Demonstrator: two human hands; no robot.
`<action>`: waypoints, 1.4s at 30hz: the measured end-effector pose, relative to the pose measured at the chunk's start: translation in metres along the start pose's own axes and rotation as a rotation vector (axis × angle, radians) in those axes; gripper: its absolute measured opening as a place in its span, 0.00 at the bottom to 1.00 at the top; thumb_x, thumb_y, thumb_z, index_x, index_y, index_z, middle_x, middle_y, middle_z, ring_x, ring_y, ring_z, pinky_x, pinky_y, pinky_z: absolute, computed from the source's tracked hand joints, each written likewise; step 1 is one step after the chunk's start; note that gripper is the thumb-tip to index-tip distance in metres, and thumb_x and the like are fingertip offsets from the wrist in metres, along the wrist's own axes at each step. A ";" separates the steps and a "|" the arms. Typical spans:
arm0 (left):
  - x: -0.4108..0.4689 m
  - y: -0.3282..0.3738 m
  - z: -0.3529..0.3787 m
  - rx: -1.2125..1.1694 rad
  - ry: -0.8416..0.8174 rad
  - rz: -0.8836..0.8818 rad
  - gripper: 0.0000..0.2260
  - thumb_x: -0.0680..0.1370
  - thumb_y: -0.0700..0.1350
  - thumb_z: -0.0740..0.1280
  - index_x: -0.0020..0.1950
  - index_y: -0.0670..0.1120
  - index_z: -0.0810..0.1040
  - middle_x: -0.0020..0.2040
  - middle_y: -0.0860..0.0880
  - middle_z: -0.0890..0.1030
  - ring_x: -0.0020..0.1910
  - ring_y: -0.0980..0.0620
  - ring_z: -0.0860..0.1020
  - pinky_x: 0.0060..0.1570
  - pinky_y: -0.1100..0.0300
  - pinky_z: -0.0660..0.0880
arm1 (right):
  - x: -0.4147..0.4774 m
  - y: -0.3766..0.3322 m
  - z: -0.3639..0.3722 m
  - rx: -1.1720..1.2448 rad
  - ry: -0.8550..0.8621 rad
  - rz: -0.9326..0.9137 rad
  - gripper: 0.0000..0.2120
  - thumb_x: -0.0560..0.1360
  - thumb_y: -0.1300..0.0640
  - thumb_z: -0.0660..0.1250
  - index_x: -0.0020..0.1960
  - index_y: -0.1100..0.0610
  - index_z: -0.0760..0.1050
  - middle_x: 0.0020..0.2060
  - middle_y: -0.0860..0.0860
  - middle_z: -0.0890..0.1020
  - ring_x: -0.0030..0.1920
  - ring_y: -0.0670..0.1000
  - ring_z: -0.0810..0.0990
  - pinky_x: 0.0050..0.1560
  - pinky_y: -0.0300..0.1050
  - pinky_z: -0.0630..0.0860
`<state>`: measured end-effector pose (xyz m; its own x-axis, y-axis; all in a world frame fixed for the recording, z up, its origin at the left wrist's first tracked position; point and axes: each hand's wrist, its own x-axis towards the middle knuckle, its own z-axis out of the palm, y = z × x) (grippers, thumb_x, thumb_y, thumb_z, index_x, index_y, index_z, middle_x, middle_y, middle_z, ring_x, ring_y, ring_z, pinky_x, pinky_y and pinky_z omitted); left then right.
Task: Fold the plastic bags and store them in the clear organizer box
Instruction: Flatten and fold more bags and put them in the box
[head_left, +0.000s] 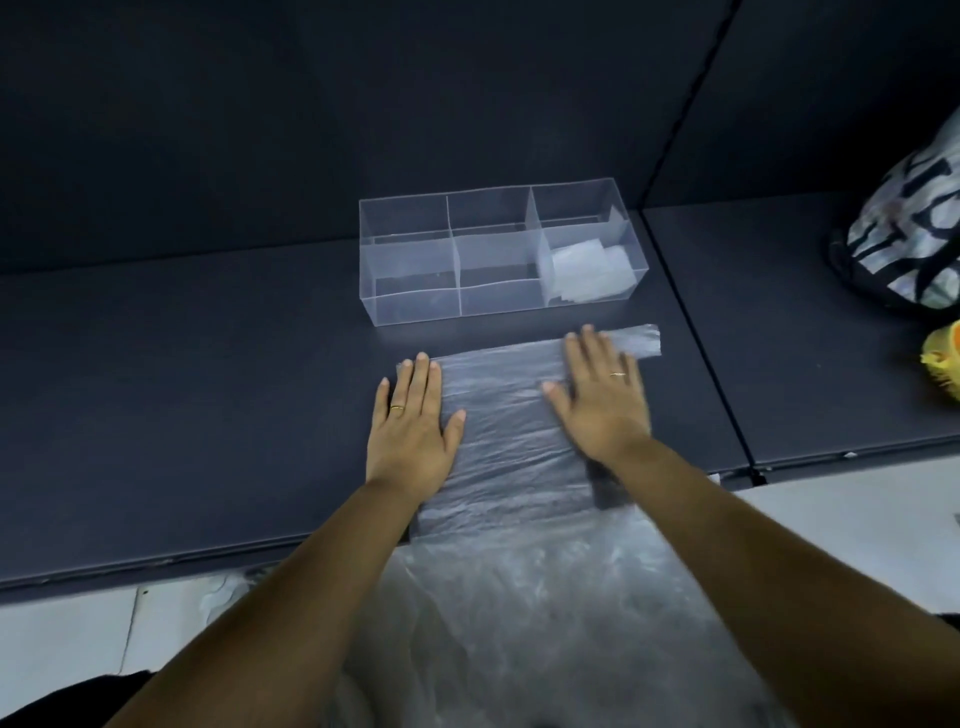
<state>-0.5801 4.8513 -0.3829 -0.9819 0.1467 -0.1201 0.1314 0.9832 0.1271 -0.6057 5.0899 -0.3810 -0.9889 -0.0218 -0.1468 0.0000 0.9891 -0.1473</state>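
A translucent plastic bag (506, 447) lies flat on the dark surface and hangs over its front edge toward me. My left hand (413, 421) presses flat on the bag's left edge, fingers straight. My right hand (600, 397) presses flat on its right side, near the handle strip that sticks out to the right. Just behind the bag stands the clear organizer box (415, 291) with several compartments. Folded bags (589, 278) lie in its front right compartment; the other compartments look bare.
A black-and-white patterned bag (904, 228) sits at the far right, with a yellow object (943, 364) below it. A seam (696, 332) splits the dark surface into two panels. Dark wall panels rise behind the box. Light floor shows below the front edge.
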 end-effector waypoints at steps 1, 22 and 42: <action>0.001 0.000 0.001 0.018 0.001 0.000 0.30 0.80 0.59 0.39 0.78 0.45 0.39 0.79 0.48 0.40 0.77 0.51 0.38 0.73 0.53 0.33 | 0.002 0.024 -0.004 -0.017 0.006 0.065 0.35 0.78 0.35 0.44 0.79 0.53 0.42 0.78 0.51 0.43 0.77 0.52 0.40 0.74 0.52 0.36; -0.102 -0.015 -0.021 0.007 0.219 0.622 0.16 0.74 0.43 0.60 0.57 0.44 0.83 0.58 0.46 0.82 0.57 0.48 0.81 0.55 0.50 0.78 | -0.136 -0.013 -0.015 0.146 0.244 -0.365 0.08 0.64 0.61 0.78 0.42 0.56 0.81 0.39 0.52 0.81 0.40 0.57 0.80 0.44 0.48 0.69; 0.023 -0.053 -0.075 -1.071 -0.140 -0.490 0.04 0.75 0.46 0.71 0.44 0.46 0.81 0.52 0.49 0.82 0.50 0.53 0.78 0.59 0.60 0.72 | 0.005 0.069 -0.083 0.869 -0.023 0.357 0.08 0.76 0.57 0.69 0.41 0.60 0.79 0.35 0.51 0.78 0.38 0.47 0.75 0.48 0.41 0.71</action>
<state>-0.6197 4.7945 -0.3190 -0.8633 -0.1443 -0.4837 -0.5014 0.3552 0.7890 -0.6230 5.1705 -0.3105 -0.9058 0.2502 -0.3419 0.4228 0.4825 -0.7671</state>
